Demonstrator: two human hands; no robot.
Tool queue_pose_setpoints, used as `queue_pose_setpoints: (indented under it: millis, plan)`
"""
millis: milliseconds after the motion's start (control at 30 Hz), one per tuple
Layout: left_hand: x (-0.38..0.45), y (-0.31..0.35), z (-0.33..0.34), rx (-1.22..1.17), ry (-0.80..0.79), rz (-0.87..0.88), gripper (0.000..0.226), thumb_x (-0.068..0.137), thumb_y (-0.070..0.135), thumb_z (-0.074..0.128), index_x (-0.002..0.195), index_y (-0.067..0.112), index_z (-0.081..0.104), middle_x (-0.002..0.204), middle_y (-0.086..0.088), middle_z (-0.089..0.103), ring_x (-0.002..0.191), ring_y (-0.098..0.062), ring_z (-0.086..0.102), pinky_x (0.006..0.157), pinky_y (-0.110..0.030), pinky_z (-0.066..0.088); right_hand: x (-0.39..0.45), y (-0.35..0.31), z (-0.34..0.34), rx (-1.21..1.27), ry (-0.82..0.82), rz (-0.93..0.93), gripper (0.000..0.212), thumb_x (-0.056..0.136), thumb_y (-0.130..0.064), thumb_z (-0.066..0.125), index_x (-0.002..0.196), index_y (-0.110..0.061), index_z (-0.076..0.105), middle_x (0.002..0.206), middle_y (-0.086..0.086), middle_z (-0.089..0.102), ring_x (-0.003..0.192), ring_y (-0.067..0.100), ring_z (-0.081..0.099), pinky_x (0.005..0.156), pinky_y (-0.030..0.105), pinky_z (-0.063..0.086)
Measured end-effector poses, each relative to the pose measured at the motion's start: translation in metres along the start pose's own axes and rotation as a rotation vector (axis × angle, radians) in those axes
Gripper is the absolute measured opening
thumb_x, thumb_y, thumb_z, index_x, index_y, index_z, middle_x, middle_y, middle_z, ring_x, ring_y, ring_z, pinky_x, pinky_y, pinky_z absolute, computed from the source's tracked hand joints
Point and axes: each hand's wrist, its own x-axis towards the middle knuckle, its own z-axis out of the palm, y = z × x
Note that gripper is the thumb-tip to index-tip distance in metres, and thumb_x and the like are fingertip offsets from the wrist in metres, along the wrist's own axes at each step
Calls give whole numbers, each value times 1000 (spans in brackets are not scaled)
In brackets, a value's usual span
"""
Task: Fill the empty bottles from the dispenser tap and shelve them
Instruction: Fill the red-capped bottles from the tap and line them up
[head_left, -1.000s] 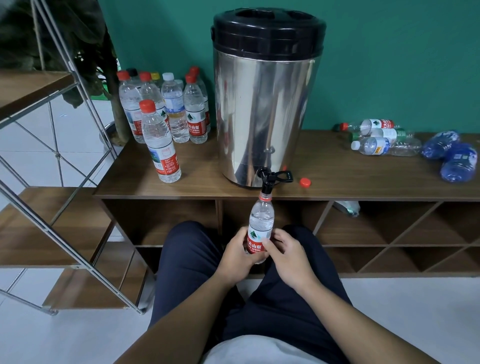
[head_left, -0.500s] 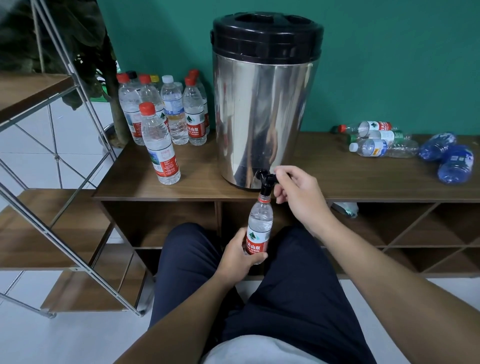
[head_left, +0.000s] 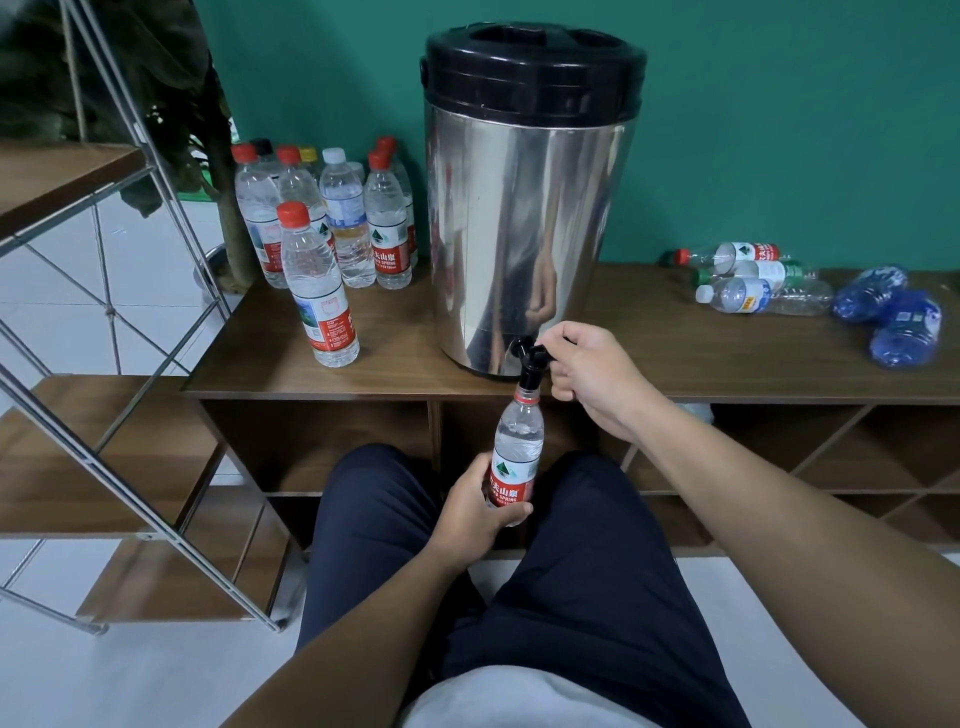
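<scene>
A steel dispenser (head_left: 524, 218) with a black lid stands on the wooden cabinet top (head_left: 395, 358). My left hand (head_left: 475, 512) grips an uncapped clear bottle (head_left: 517, 447) with a red label, upright, its mouth right under the black tap (head_left: 530, 358). My right hand (head_left: 592, 371) pinches the tap's lever, fingers curled round it. Capped upright bottles (head_left: 332, 228) cluster left of the dispenser, one (head_left: 317, 291) nearer the front. Empty bottles (head_left: 753, 280) lie on their sides at the right, with crushed blue ones (head_left: 888, 317).
A metal-framed wooden shelf unit (head_left: 104, 452) stands to the left. Open cubbies (head_left: 857, 452) run under the cabinet top. A plant (head_left: 156, 83) sits at the back left. My knees are right in front of the cabinet.
My right hand left the bottle, rose to the tap lever and now holds it. The bottle stays under the tap in my left hand. The red cap by the tap is now hidden.
</scene>
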Motion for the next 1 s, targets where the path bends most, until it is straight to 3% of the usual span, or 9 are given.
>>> queue_pose_setpoints:
  millis: [233, 533, 633, 733, 833, 933, 1000]
  plan:
    - [-1, 1, 0, -2, -2, -5, 69, 83, 11, 98, 141, 27, 64, 126, 10, 79, 116, -5, 75, 103, -29, 61, 1, 1, 1, -1, -8, -3, 22, 112, -16, 57, 91, -11, 64, 63, -4, 33, 54, 12, 27, 50, 30, 24]
    - [0, 1, 0, 10, -7, -10, 70, 83, 17, 99, 141, 31, 63, 127, 11, 78, 119, -8, 75, 108, -41, 62, -5, -2, 2, -27, 25, -19, 26, 112, -15, 56, 87, -13, 66, 58, -6, 37, 52, 12, 30, 49, 29, 27]
    - [2, 0, 1, 5, -4, -14, 68, 82, 18, 99, 137, 33, 64, 125, 9, 79, 117, -10, 75, 108, -44, 63, -3, -2, 0, -173, 79, -72, 26, 107, -22, 59, 85, -19, 72, 57, -12, 52, 54, 12, 43, 54, 32, 36]
    - [1, 0, 0, 9, -9, -18, 67, 83, 18, 99, 138, 34, 63, 125, 11, 78, 117, -8, 75, 107, -41, 63, -6, -11, -1, -507, 162, -227, 24, 105, -22, 61, 84, -24, 73, 73, -12, 69, 68, 11, 60, 65, 35, 48]
    - [1, 1, 0, 6, -9, -16, 69, 83, 17, 99, 139, 34, 63, 126, 13, 78, 117, -6, 74, 107, -37, 63, -12, -24, 5, -739, 167, -369, 24, 107, -19, 56, 88, -24, 69, 81, -9, 70, 74, 12, 64, 65, 37, 51]
    - [1, 1, -1, 10, -6, -18, 67, 83, 17, 99, 138, 34, 64, 125, 12, 78, 117, -7, 75, 106, -38, 63, -18, -32, 7, -796, 37, -445, 20, 111, -29, 54, 93, -27, 65, 77, -8, 68, 70, 10, 64, 67, 42, 54]
    - [2, 1, -1, 10, -5, -19, 66, 83, 17, 99, 136, 34, 64, 124, 11, 79, 116, -8, 75, 106, -38, 63, -25, -33, 2, -687, -30, -450, 23, 112, -42, 54, 98, -28, 66, 74, -8, 66, 70, 10, 61, 70, 37, 51]
